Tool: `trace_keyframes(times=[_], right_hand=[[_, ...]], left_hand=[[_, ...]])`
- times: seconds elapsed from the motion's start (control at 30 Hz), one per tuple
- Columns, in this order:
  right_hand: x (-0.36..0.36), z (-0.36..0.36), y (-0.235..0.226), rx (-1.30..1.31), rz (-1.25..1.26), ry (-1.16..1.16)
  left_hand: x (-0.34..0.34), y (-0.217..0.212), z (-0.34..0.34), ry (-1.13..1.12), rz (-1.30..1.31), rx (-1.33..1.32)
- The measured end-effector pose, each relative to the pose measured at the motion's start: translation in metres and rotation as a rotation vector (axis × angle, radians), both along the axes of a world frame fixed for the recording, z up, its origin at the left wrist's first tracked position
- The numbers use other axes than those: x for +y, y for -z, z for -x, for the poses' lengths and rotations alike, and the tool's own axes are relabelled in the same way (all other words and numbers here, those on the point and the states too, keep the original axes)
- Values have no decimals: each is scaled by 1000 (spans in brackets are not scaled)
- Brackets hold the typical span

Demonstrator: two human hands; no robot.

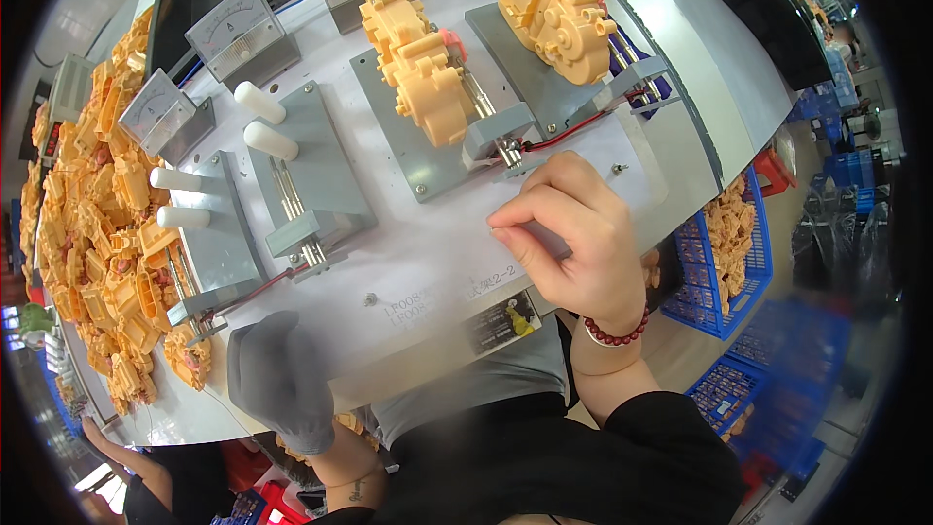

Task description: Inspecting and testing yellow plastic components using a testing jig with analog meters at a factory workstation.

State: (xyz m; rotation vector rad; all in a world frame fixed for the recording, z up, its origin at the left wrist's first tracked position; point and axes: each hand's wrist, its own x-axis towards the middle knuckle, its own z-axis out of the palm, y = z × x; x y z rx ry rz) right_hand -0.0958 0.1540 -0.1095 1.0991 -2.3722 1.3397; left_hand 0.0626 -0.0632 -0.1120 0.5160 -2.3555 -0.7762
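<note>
The right hand (578, 228) was held with thumb and forefinger pinched together, nothing visible between them; the grip of the left hand (282, 374), blurred in its grey glove, could not be told. It was judged that the red wire (562, 138) could be snagged by raised knuckles, or the left-hand mounted housing (408, 63) knocked askew by a careless reach. That housing was seated over a grey plate (418, 173), its long axis slanted from upper left to lower right, its rounded end pointed nearward
</note>
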Motion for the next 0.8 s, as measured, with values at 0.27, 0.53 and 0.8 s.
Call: trace_keyframes(times=[0.27,0.53,0.8], right_hand=[[0,-4,-1,-20,-1,-25],[-2,1,1,-22,-1,-45],[15,-3,-2,39,-17,31]], left_hand=[[0,-1,-3,-4,-5,-4],[-1,-1,0,-9,-4,3],[-15,20,-7,151,-11,-31]])
